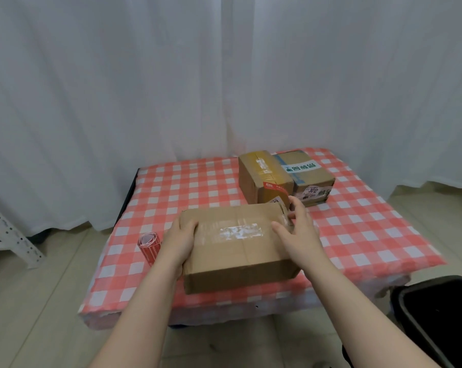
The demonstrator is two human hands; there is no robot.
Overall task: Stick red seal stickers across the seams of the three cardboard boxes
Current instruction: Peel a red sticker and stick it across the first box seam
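Observation:
A large brown cardboard box [235, 251] lies near the table's front edge, its top taped over along the seam. My left hand [180, 236] grips its left end, fingers curled over the top edge. My right hand [296, 231] rests against its right end with fingers spread. Behind stand two smaller boxes side by side: a yellowish box [261, 173] with a red sticker on its front corner, and a box with green-lettered tape [308, 172]. A roll of red seal stickers [149, 245] lies on the table left of my left hand.
The low table wears a red-and-white checked cloth [187, 187]. White curtains hang behind. A black bin [436, 314] stands on the floor at the lower right, and a white metal rack leg [12, 235] at the left.

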